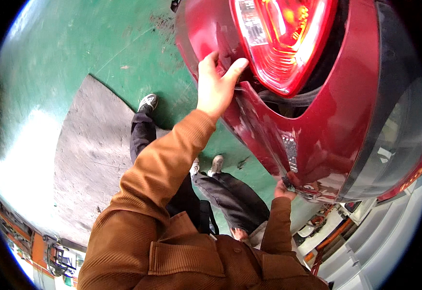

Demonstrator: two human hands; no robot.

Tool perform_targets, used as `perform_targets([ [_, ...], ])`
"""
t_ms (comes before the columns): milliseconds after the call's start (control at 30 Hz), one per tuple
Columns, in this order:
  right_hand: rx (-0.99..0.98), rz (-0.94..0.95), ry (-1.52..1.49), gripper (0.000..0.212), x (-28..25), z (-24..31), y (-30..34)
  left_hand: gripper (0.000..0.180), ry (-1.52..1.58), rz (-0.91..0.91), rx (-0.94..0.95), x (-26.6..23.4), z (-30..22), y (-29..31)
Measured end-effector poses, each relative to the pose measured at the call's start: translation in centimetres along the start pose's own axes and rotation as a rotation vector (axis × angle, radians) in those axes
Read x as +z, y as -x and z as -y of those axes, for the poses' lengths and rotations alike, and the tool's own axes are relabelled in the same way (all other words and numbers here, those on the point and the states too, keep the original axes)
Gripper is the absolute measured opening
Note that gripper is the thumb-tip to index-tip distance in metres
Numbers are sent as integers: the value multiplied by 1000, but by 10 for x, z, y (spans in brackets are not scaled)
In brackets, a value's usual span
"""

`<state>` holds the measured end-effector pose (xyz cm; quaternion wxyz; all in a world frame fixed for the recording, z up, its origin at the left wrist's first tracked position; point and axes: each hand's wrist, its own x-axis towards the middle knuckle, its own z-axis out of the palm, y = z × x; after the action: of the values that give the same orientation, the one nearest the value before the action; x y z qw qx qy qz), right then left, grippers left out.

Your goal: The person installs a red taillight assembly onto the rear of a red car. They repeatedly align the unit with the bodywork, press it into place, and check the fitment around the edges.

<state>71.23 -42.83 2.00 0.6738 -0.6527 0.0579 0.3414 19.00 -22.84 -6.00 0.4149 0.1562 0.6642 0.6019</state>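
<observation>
The rear of a dark red car fills the upper right. My left hand (216, 84) lies on the red bumper (206, 29), fingers bent around its surface and thumb apart, just left of the lit-looking tail light (288, 48). An open gap shows between the lamp and the surrounding bodywork. Lower down, my right hand (283, 190) is closed at the lower edge of the red rear panel (317, 140); its fingertips are partly hidden by that edge. Shiny trim (289, 152) sits on the panel.
A grey mat (90, 154) lies on the green floor (100, 43). Another person's dark-trousered leg (235, 198) is close below the car, between my arms. Shelving and equipment (58, 258) stand at the lower left. White ribbed panels (385, 237) are at the lower right.
</observation>
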Motion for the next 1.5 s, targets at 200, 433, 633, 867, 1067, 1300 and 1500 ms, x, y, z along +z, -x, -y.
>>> perform_targets([
  [200, -109, 64, -72, 43, 30, -20, 49, 24, 364, 421, -140, -21, -27, 51],
  [433, -82, -60, -140, 65, 33, -24, 42, 19, 273, 510, -84, -28, -13, 32],
  [633, -72, -125, -222, 77, 57, -33, 45, 37, 146, 434, -89, -23, -23, 38],
  [867, -96, -100, -222, 78, 50, -41, 15, 53, -2, 439, -19, -11, -22, 42],
  [1067, -5, -180, -216, 60, 78, -45, 45, 55, -11, 381, 39, -30, -24, 40],
  [1300, 196, -151, -375, 53, -77, -51, 56, 54, -185, 681, -111, -28, -17, 91],
  [1500, 196, -307, -310, 43, -120, -95, 107, 39, -507, 989, -169, -86, 2, 104],
])
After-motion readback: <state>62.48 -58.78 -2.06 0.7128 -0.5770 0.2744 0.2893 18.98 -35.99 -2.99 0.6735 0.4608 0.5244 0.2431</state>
